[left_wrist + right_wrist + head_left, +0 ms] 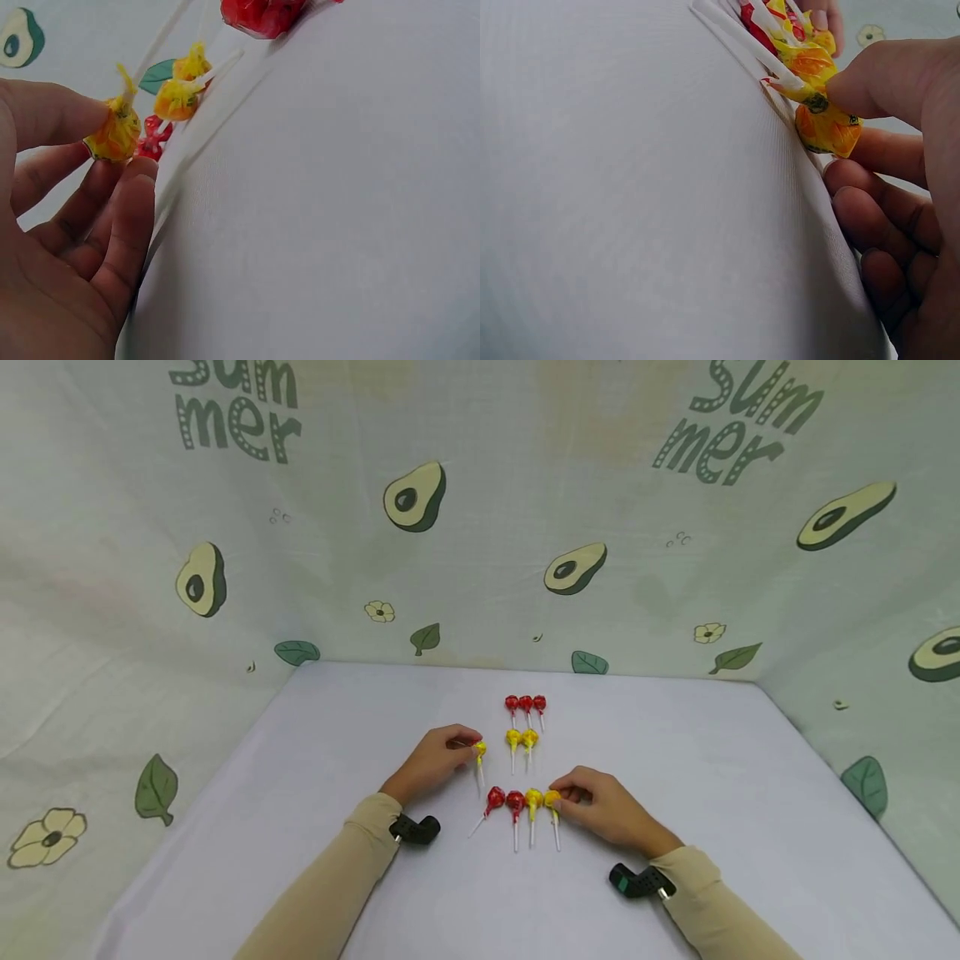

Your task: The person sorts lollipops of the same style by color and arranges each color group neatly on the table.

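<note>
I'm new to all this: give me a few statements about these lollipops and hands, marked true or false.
1. The left hand pinches a yellow lollipop. True.
2. The right hand pinches a red lollipop. False: it pinches the nearest row's rightmost yellow lollipop.
3. The farthest row has three red lollipops. True.
4. The nearest row is all red. False: it has two red lollipops and two yellow ones.

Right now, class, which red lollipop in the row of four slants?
The leftmost red lollipop: its stick slants down-left in the head view, while the other red lollipop has one pointing straight down.
</note>
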### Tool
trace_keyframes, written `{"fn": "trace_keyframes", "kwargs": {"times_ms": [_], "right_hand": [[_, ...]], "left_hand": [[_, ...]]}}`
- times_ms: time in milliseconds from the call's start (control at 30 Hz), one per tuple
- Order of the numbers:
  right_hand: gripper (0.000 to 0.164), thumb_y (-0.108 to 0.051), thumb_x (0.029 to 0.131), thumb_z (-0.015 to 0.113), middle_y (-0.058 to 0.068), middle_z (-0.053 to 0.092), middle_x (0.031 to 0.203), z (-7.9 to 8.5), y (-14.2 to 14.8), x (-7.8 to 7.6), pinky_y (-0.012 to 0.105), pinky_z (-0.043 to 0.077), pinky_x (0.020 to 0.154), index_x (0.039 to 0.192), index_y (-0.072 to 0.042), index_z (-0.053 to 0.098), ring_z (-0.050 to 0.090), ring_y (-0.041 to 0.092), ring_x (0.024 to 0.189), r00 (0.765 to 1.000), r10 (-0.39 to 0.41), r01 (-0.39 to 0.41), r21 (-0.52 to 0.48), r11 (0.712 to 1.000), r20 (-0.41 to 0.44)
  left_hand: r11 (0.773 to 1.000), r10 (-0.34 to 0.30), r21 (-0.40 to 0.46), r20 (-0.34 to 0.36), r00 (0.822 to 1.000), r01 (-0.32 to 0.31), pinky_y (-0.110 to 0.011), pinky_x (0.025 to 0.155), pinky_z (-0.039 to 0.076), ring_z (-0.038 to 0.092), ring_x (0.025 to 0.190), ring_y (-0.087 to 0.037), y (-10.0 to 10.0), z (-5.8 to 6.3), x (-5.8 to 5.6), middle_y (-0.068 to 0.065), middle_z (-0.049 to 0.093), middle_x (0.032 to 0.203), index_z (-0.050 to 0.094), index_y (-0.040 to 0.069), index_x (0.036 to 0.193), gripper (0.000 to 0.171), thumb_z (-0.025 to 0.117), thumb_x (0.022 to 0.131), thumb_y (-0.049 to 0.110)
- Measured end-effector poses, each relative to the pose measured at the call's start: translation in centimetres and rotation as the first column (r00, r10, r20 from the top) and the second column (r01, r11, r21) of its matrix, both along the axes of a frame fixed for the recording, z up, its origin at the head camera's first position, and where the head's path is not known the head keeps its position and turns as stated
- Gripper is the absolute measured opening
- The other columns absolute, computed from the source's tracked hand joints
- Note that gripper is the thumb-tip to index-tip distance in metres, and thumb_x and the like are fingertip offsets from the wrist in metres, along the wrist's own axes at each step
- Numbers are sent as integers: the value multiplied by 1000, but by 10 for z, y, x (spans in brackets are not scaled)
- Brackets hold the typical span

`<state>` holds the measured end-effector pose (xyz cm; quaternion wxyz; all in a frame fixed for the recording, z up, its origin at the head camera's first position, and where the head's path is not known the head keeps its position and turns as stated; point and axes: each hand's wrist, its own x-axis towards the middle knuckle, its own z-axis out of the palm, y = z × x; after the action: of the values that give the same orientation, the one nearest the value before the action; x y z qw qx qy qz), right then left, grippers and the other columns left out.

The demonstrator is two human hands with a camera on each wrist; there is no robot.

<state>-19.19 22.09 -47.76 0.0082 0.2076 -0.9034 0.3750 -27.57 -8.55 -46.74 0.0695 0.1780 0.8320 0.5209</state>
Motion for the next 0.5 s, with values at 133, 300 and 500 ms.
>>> {"fn": "trace_keyframes", "kwargs": {"times_ms": [133, 300, 500], "right_hand": [[17, -26, 93, 73, -10, 61, 90, 0, -1, 0, 26, 49, 73, 109, -23, 71, 57, 11, 82, 1000, -4, 4, 2, 1000, 10], [15, -27, 94, 72, -10, 61, 89, -1, 0, -2, 26, 49, 71, 109, -25, 71, 57, 11, 81, 1000, 6, -6, -3, 1000, -10], [14, -30, 94, 72, -10, 61, 88, -1, 1, -2, 25, 48, 71, 108, -26, 71, 57, 10, 80, 1000, 7, -7, -7, 1000, -22]], "left_hand": [[1000, 14, 5, 9, 1000, -14, -30, 76, 54, 62, 92, -16, 5, -3, -6, -1, 67, 112, 69, 10, 118, 23, 66, 96, 13], [1000, 29, -9, 29, 999, -29, -30, 76, 54, 62, 90, -16, 8, -2, -9, 0, 67, 113, 70, 11, 120, 24, 66, 97, 16], [998, 29, -50, 19, 999, -28, -31, 81, 54, 61, 96, -18, 12, 6, -11, 2, 67, 113, 70, 12, 122, 26, 65, 97, 19]]}}
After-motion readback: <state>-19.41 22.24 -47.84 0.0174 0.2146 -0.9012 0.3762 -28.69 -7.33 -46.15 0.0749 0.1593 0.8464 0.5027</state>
